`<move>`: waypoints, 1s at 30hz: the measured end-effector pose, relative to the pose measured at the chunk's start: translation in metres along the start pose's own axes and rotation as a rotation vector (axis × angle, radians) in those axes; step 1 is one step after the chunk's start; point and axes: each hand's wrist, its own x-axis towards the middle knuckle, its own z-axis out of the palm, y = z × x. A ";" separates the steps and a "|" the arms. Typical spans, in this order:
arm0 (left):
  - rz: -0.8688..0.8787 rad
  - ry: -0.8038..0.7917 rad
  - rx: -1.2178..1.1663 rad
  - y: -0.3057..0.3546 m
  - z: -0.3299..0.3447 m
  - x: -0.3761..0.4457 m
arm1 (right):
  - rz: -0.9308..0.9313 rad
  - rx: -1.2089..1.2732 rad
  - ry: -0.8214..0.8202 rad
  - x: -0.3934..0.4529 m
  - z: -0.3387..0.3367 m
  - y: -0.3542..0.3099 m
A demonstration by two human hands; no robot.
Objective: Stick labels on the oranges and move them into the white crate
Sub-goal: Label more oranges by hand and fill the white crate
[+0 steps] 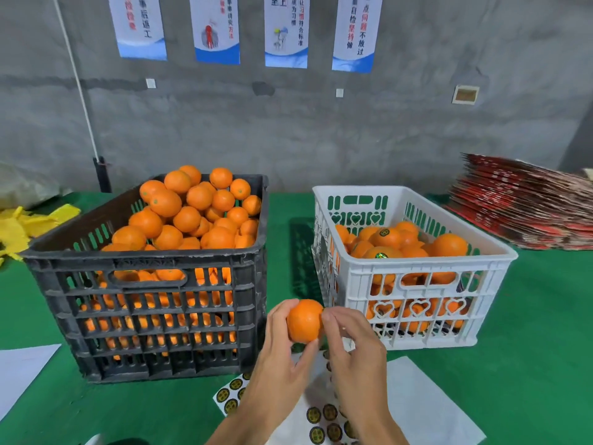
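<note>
My left hand [278,354] grips an orange [303,321] between fingers and thumb, in front of the gap between the two crates. My right hand [351,343] touches the orange's right side with its fingertips; whether a label is under them is hidden. A black crate [144,284] on the left is heaped with unlabelled oranges [192,213]. The white crate [417,268] on the right holds several oranges, some showing round labels [383,232]. A white sheet of round black-and-gold labels [321,415] lies under my forearms.
Everything sits on a green table [529,332]. A stack of flattened red cartons [526,207] lies at the back right. Yellow netting [29,220] lies at the far left. A white paper sheet [22,367] rests at the left edge. A grey wall with posters stands behind.
</note>
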 end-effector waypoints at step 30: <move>-0.089 0.167 0.891 0.091 -0.179 0.155 | -0.243 -0.020 -0.265 0.148 0.068 -0.123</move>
